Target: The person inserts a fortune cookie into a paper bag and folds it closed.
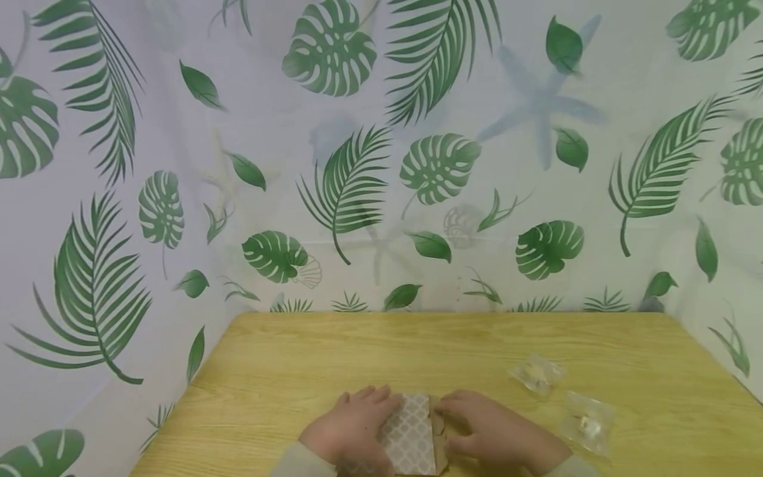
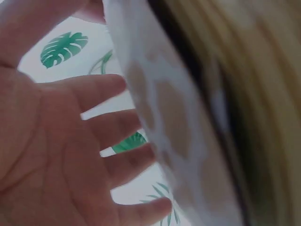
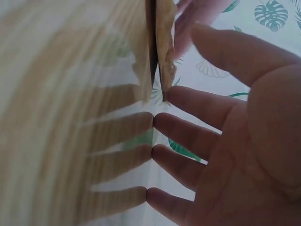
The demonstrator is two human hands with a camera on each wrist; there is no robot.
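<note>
A flat piece with a white and beige lattice pattern (image 1: 412, 424) lies on the table in front of me. Along its right side runs a brown cardboard edge (image 1: 440, 445), which looks torn and ragged in the right wrist view. My left hand (image 1: 360, 427) rests on the left part of the patterned piece; its fingers (image 2: 110, 125) are extended and fingertips touch the surface. At the right side is my right hand (image 1: 497, 430), thumb apart from the fingers (image 3: 188, 134). Its fingertips touch the tabletop, with the index fingertip against the cardboard edge. What lies beneath is hidden.
Two small clear plastic bags with little parts inside lie to the right: one farther back (image 1: 536, 373), one nearer (image 1: 588, 423) beside the right forearm. The wood-grain table (image 1: 381, 344) ends at a leaf-patterned cloth (image 1: 369, 199) behind and at both sides.
</note>
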